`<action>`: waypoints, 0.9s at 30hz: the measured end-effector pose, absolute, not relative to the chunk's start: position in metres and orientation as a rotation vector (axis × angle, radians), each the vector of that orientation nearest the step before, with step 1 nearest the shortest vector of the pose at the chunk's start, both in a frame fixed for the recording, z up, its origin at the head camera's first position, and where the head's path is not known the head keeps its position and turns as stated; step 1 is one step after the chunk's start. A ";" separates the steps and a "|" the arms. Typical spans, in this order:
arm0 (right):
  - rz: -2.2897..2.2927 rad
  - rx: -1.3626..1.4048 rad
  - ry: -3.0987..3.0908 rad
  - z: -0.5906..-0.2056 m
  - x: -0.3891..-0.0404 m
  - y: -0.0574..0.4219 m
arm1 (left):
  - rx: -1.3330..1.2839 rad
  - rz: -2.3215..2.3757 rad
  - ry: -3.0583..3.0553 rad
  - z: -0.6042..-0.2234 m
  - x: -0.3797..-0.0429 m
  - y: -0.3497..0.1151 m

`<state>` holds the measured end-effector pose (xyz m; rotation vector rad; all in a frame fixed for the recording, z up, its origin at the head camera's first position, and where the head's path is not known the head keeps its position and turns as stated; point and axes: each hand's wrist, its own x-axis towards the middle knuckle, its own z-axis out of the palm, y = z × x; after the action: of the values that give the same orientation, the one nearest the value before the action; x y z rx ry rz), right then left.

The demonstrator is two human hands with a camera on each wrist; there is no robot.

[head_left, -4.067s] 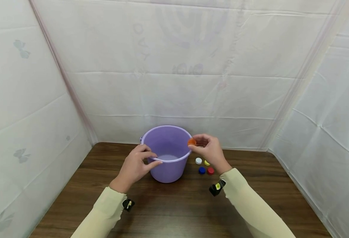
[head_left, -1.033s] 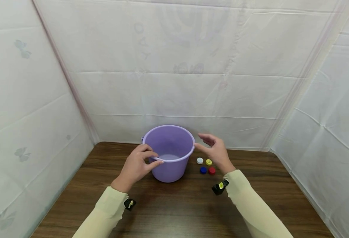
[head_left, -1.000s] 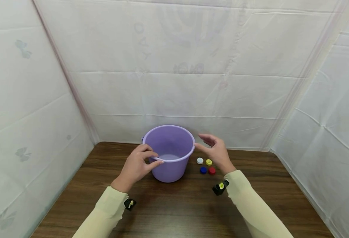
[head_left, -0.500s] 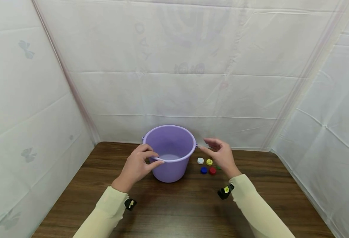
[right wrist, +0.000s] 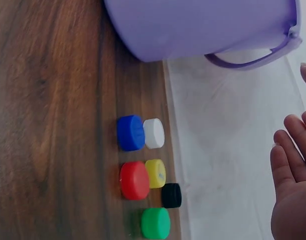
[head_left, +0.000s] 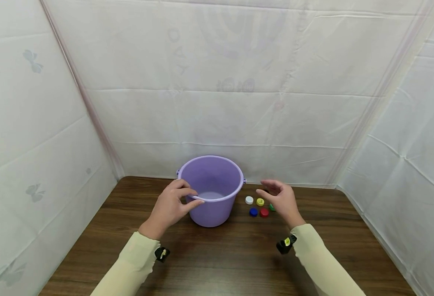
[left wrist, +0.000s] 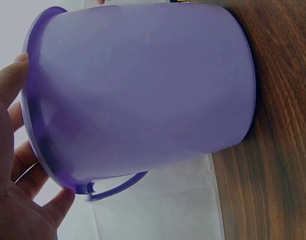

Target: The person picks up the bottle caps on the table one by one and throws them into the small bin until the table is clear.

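Observation:
A purple bucket [head_left: 215, 213] stands upright on the wooden table. My left hand [head_left: 170, 205] grips its near left rim, thumb outside and fingers over the edge; the left wrist view shows the fingertips along the rim [left wrist: 35, 115]. To the right of the bucket, my right hand [head_left: 281, 201] hovers with fingers spread and nothing in them. Below it lie bottle caps: white [right wrist: 153, 133], blue [right wrist: 131, 133], yellow [right wrist: 155, 173], red [right wrist: 135, 180], black [right wrist: 171, 195] and green [right wrist: 155, 223]. In the head view the right hand partly covers the green cap [head_left: 272, 207].
The bucket's handle [right wrist: 247, 64] hangs down at its far side. White cloth walls [head_left: 217, 119] enclose the table [head_left: 209, 263] at the back and on both sides.
Some four seconds ago my right hand held an orange cap at the bucket's right rim; that cap is now out of sight. The hand has since moved right and toward me. The left hand keeps its grip.

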<state>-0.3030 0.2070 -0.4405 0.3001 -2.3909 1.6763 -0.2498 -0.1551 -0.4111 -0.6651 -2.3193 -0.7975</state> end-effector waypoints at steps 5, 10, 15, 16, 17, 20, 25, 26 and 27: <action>1.621 0.303 -2.388 -0.450 -0.302 0.211 | -0.671 -0.799 -2.313 -0.412 -0.250 -0.155; 1.570 0.291 -2.411 -0.461 -0.301 0.215 | -0.675 -0.804 -2.308 -0.413 -0.250 -0.155; 1.558 0.229 -2.457 -0.472 -0.299 0.217 | -0.673 -0.808 -2.305 -0.413 -0.250 -0.155; 1.560 0.211 -2.465 -0.474 -0.299 0.218 | -0.673 -0.808 -2.307 -0.413 -0.250 -0.155; 1.565 0.194 -2.470 -0.477 -0.299 0.218 | -0.672 -0.808 -2.309 -0.413 -0.250 -0.155; 1.579 0.158 -2.484 -0.483 -0.298 0.219 | -0.670 -0.810 -2.311 -0.413 -0.250 -0.155; 1.580 0.140 -2.507 -0.491 -0.296 0.220 | -0.668 -0.811 -2.315 -0.413 -0.250 -0.155; 1.575 0.138 -2.512 -0.492 -0.296 0.220 | -0.668 -0.811 -2.315 -0.413 -0.250 -0.155; 1.563 0.135 -2.521 -0.494 -0.296 0.221 | -0.669 -0.811 -2.315 -0.413 -0.250 -0.155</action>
<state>-0.2965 0.2207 -0.4937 0.1353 -2.5205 1.5633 -0.2500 -0.1551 -0.4132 -0.6686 -2.3148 -0.8112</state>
